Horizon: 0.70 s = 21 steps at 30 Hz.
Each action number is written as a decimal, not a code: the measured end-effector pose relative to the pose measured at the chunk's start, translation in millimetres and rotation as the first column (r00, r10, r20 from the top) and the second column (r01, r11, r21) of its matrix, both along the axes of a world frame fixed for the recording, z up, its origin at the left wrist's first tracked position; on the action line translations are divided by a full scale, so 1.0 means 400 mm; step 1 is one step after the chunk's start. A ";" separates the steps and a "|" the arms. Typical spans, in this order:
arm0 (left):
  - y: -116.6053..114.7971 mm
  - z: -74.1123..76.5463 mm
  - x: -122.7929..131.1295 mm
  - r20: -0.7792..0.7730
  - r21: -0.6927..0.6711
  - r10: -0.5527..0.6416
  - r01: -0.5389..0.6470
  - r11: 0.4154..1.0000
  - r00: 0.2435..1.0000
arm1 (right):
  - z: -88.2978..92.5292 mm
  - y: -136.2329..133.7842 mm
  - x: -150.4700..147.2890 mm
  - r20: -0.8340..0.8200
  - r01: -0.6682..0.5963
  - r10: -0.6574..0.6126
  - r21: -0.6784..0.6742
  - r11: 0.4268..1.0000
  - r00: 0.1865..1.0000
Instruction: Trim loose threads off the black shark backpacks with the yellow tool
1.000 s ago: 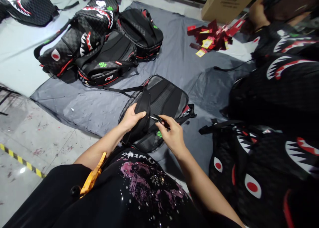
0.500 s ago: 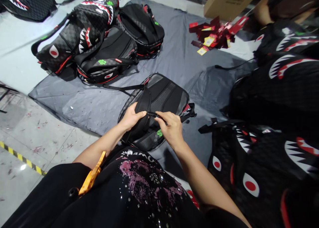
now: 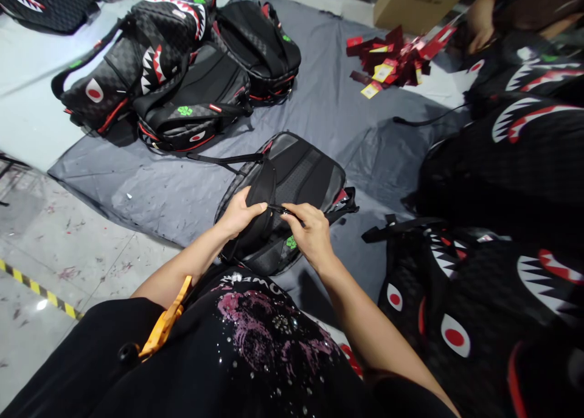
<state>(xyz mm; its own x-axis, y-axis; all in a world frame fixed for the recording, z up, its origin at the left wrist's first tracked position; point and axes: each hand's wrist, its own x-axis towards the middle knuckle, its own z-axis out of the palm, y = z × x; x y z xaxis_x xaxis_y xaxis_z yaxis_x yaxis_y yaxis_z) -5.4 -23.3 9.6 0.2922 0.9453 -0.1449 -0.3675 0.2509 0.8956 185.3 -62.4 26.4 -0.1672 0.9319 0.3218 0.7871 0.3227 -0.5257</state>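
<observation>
A black backpack point(image 3: 319, 162) lies in front of me with its padded back panel up. My left hand point(image 3: 238, 213) is closed on the backpack's shoulder strap point(image 3: 263, 187), thumb pressed on top. Opposite it, my right hand point(image 3: 311, 230) pinches a thin black piece of webbing point(image 3: 277, 209) that runs between the two thumbs. A small dark shiny part shows at the right fingertips, too small to name for certain. Below the right hand, a green patch point(image 3: 291, 243) shows on the backpack's side. Another loose strap point(image 3: 223, 159) stretches left from the backpack.
More backpacks point(image 3: 196, 95) with shark-mouth prints stand at the upper left. Others point(image 3: 493, 278) are piled on the right. Red and yellow tags point(image 3: 392, 59) lie on the grey sheet point(image 3: 337, 71), near a cardboard box point(image 3: 420, 4). Another person's hand point(image 3: 481, 25) is at the upper right.
Both hands keep their hold on the strap and webbing, with only a slight shift at the right fingertips. At the upper right, the other person's hand has come into clearer view.
</observation>
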 end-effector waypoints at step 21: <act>-0.001 0.004 -0.008 0.059 -0.030 -0.013 0.015 0.999 0.998 | -0.021 0.005 -0.018 -0.475 0.041 -0.145 -0.222 0.974 0.868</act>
